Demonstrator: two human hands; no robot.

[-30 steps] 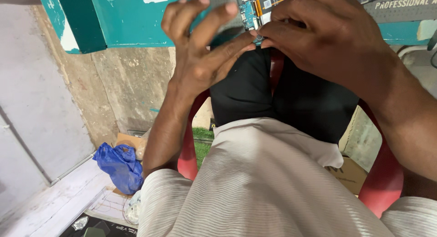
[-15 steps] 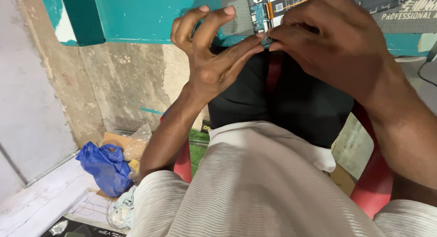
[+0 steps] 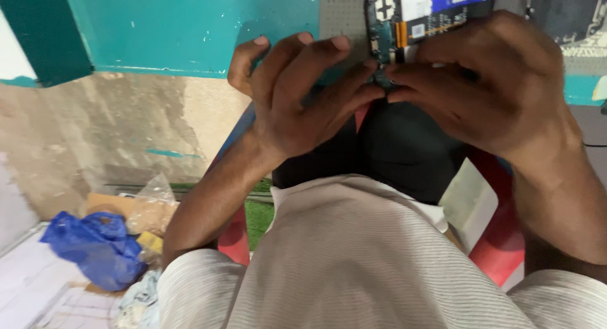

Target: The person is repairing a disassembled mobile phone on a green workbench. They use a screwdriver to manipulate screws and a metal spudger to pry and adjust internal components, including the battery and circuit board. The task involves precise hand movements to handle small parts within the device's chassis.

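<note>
- An opened phone [image 3: 420, 16] is lying flat at the tabletop's near edge, exposing its circuit board and battery.
- Its lower end is sitting under fingertips.

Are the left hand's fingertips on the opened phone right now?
Touching. In the head view the left hand has its fingertips pressed on the lower edge of the opened phone, meeting the right hand there.

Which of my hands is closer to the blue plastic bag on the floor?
Left. The left hand is above and right of the blue bag; the right hand lies farther right, on the opened phone.
</note>
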